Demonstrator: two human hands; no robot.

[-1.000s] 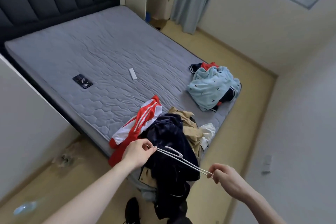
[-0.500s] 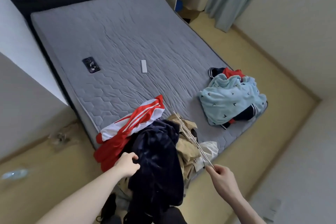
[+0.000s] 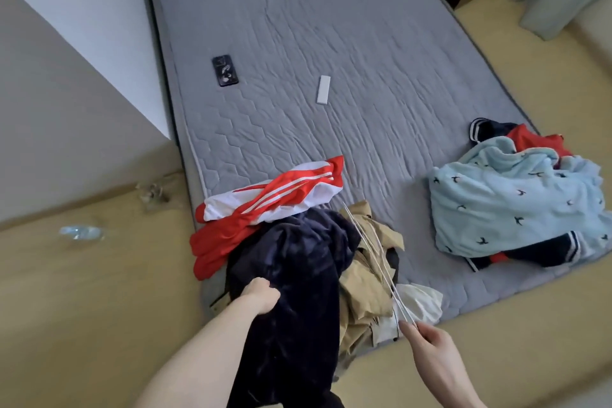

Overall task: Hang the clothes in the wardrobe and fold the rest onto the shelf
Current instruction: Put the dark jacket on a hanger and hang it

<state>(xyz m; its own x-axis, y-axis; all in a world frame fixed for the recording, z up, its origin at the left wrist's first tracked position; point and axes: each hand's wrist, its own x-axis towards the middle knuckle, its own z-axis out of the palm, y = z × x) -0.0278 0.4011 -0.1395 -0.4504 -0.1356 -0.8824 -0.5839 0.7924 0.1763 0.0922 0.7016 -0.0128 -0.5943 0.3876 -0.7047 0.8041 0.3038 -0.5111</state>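
at the near corner of the mattress [image 3: 331, 26], the left hand [image 3: 261, 295] grips the dark navy garment [image 3: 298, 268], fingers curled into the cloth at its left edge. likely that's the pick for hanging, since it sits on top of the pile & drapes over the mattress edge toward the person. right hand [image 3: 430, 341] pinches one end of a thin white hanger [image 3: 371, 252], which slants up & away over the tan garment [image 3: 361, 295] beside the navy one. holding it by the end prob keeps it ready to slide into the garment once that's lifted free.

red-and-white jacket [image 3: 265, 209] lies just behind the navy piece, partly under it. small white cloth [image 3: 420, 301] sits at the mattress edge, right of the tan one. light blue fleece [image 3: 510, 202] is heaped on other dark & red clothes at the mattress's right edge, well apart from the near pile. phone [image 3: 225, 70] & white remote [image 3: 323, 89] lie mid-mattress, farther back. wardrobe & shelf aren't in view.

vs 1 s ago: then both hands held the hanger, one at each end, stretched across the pile. half a sec ago the left had let go & reached the navy cloth; now it has it bunched. hanger is in the right hand only. view has tipped down, so window & headboard are gone.
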